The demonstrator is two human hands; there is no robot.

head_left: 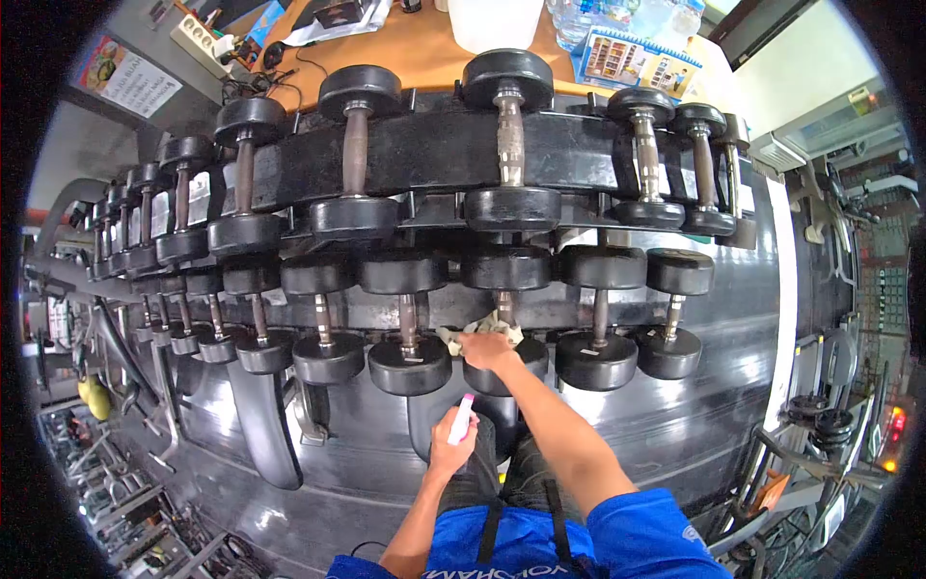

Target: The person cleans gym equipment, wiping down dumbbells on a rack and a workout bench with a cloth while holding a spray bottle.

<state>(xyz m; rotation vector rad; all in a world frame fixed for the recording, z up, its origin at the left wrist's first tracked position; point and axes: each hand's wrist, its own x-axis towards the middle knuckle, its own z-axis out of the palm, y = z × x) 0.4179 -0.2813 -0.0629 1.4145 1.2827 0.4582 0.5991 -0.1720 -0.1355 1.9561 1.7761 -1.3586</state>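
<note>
Below the rack, my left hand (pixel 451 442) is wrapped round a white bottle (pixel 462 419) with a pink top, held upright at a slant. My right hand (pixel 490 351) presses a pale, crumpled cloth (pixel 502 330) onto a lower-row dumbbell (pixel 505 268), over its near head and the lower part of its handle. The hand hides part of that head. Another dumbbell (pixel 409 273) lies just left of the cloth, and one more (pixel 602 268) lies to the right.
An upper row of dumbbells on the black rack (pixel 424 154) stands beyond the lower one. Behind it, a wooden desk (pixel 424 48) bears a white container (pixel 495 24) and a calendar (pixel 637 66). A bench pad (pixel 265 425) stands at left on the dark floor.
</note>
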